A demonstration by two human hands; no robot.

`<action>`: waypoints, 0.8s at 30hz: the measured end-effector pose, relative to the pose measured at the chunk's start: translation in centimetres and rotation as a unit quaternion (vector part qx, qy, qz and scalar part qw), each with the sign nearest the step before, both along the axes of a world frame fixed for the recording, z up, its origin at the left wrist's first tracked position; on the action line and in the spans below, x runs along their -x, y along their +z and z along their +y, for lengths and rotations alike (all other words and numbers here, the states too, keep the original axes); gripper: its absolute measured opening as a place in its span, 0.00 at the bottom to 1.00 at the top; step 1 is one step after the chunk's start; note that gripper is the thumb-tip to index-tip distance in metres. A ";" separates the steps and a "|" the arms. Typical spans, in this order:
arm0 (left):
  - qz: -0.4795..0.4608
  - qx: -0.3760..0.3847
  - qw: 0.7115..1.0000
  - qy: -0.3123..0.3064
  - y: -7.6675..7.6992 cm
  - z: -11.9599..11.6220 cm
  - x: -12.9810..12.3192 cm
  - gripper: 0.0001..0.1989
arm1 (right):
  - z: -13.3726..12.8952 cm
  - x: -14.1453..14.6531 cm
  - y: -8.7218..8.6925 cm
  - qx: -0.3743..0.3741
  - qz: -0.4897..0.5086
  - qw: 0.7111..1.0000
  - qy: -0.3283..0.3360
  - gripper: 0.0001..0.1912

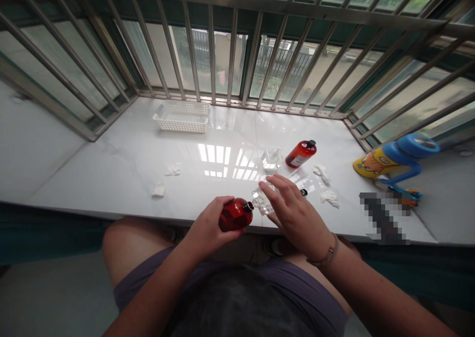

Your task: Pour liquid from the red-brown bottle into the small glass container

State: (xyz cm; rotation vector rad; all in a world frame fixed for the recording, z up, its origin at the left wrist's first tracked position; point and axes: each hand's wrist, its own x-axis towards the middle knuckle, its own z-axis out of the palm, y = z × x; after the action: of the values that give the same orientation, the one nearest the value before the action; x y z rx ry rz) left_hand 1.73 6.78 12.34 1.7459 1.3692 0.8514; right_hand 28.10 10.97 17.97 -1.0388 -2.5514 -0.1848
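My left hand grips red bottle, uncapped, neck angled to glass, likely keeping mouths close | my right hand holds glass, seemingly steadying it | cap beside right knuckles | spare bottle beyond, its white label illegible to me.

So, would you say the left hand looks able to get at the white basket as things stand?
Probably not straight away: the left hand is holding the open red bottle, which would likely need setting down first. Nothing visible stands between the hand and the white basket.
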 end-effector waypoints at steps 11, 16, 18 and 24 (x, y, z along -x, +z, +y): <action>-0.004 0.012 1.000 -0.015 -0.4 -0.2 -0.2 0.38 | -0.1 -0.4 -0.2 0.003 -0.002 1.000 -0.001 0.38; -0.006 0.015 1.000 -0.015 -0.6 -0.1 -0.4 0.38 | -0.1 -0.5 -0.2 0.000 -0.007 1.000 0.004 0.37; -0.008 0.015 1.000 -0.016 -0.7 -0.1 -0.4 0.38 | -0.1 -0.5 -0.1 -0.002 -0.011 1.000 0.005 0.36; -0.016 0.010 1.000 -0.018 -0.9 0.1 -0.7 0.38 | -0.1 -0.7 0.0 -0.004 -0.015 1.000 0.003 0.35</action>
State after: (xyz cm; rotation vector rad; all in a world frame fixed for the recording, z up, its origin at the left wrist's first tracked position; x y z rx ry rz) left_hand 2.41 6.84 11.46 1.7302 1.3170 0.8387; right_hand 28.84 10.87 17.98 -1.0325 -2.5792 -0.2095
